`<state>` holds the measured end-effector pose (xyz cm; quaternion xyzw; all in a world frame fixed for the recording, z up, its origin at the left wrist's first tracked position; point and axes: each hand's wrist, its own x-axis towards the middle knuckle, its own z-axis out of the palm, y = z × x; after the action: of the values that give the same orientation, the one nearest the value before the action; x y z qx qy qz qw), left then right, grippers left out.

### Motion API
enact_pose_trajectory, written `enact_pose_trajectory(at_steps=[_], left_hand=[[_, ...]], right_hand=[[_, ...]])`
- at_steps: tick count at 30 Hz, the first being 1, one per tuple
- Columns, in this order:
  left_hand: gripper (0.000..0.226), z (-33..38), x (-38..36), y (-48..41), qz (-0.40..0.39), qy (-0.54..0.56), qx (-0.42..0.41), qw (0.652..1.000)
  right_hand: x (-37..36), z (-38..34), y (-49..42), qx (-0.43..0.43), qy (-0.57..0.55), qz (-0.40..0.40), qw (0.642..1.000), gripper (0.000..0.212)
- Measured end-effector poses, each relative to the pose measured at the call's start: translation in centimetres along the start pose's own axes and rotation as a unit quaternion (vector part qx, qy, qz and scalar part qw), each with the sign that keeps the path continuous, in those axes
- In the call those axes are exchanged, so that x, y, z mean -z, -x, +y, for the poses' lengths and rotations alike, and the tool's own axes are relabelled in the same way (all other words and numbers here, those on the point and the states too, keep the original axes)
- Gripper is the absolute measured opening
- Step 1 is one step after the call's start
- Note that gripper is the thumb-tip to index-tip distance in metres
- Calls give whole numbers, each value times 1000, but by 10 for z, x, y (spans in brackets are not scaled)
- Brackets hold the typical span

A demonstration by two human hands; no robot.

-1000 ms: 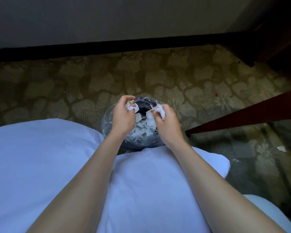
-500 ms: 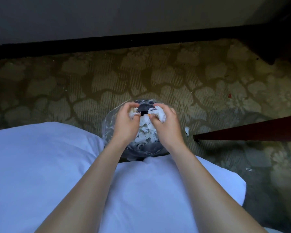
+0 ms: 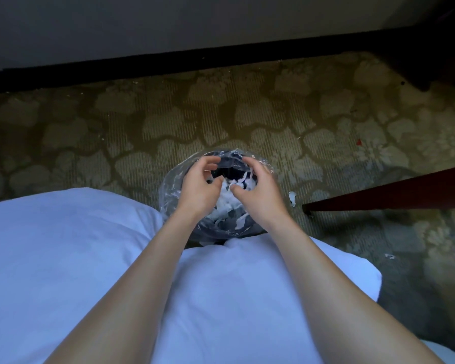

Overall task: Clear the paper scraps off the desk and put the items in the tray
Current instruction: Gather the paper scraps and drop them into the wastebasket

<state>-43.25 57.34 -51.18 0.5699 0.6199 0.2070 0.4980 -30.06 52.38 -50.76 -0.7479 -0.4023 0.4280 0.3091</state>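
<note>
Poised over the plastic-lined bin [image 3: 222, 230] of paper scraps [image 3: 227, 200], left hand [image 3: 199, 186] and right hand [image 3: 261, 191], fingers [image 3: 210, 160] loosely apart, gripping nothing.

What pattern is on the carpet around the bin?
The carpet has large pale tan leaf-like shapes on olive brown, seen in the head view.

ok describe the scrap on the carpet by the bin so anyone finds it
Find the plastic-lined bin on the patterned carpet. Just right of it, before the dark wooden edge, lies a white scrap. The other scraps nearby are inside the bin.
</note>
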Motion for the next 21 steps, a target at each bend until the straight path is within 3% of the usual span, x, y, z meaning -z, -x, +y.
enact_pose_trajectory(at_steps=[13, 21], left_hand=[[35, 3, -6, 10, -58, -43, -63, 995], [39, -6, 5, 42, -74, -174, -164, 968]], right_hand=[[15, 0, 35, 4, 23, 13, 1000, 55], [25, -10, 79, 64, 92, 24, 993, 55]])
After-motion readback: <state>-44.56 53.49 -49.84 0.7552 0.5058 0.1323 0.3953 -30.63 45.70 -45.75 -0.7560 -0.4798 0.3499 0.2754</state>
